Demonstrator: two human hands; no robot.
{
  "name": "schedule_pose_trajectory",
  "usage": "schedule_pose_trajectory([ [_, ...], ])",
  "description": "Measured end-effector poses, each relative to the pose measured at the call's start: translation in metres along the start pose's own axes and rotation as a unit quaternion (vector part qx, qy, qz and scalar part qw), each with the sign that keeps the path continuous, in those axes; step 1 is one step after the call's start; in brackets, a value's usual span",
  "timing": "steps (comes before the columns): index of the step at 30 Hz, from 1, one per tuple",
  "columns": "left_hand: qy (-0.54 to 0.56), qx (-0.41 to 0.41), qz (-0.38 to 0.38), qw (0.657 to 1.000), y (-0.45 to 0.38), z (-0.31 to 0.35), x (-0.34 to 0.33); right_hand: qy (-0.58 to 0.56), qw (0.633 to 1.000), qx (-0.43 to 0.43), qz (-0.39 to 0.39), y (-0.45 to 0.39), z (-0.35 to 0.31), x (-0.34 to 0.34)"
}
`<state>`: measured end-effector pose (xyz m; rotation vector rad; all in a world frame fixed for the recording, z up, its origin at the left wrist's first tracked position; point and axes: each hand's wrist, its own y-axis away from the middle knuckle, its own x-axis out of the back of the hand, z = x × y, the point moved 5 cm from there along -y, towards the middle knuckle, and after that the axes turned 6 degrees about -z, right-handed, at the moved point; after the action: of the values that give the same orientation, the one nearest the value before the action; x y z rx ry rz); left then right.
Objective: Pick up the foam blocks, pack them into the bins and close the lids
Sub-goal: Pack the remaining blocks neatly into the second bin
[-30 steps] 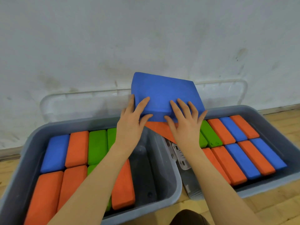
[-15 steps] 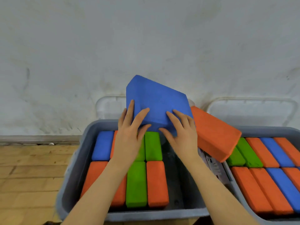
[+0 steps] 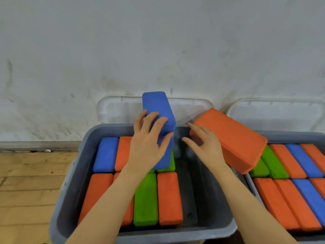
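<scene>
Over the left bin [image 3: 73,173], left hand [image 3: 147,145] grips blue block [image 3: 158,117]; right hand [image 3: 204,145] spread, empty

Left hand [image 3: 147,145] grips upright blue block [image 3: 159,120] over gray bin [image 3: 73,173]; right hand [image 3: 205,147] open.

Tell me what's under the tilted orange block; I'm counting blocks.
The tilted orange block lies over green blocks in the right bin; anything further beneath is covered.

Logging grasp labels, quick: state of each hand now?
Left hand: closed on the blue foam block, held upright over the left bin.
Right hand: open, holding nothing, beside the tilted orange foam block.
</scene>
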<state>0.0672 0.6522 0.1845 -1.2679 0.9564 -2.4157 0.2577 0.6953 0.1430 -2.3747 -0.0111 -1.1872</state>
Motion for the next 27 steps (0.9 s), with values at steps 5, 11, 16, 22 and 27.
schedule_pose_trajectory([
  [5,0.024,0.029,-0.047,0.998,-0.010,0.003,-0.020,0.165,0.979,-0.093,-0.080,-0.023,0.045,-0.003],
  [11,-0.028,0.012,-0.032,0.999,-0.034,0.013,-0.036,0.320,0.920,-0.142,-0.178,-0.040,0.065,-0.029],
  [16,-0.034,-0.004,-0.031,0.999,-0.034,0.016,-0.043,0.337,0.922,-0.122,-0.145,-0.037,0.060,-0.029],
  [22,0.032,0.022,-0.023,0.999,-0.029,0.013,-0.035,0.207,0.976,-0.029,0.068,-0.028,0.018,0.031],
  [27,0.131,0.040,0.021,0.990,-0.033,0.025,-0.008,-0.057,0.989,0.030,0.137,-0.029,-0.036,0.063],
])
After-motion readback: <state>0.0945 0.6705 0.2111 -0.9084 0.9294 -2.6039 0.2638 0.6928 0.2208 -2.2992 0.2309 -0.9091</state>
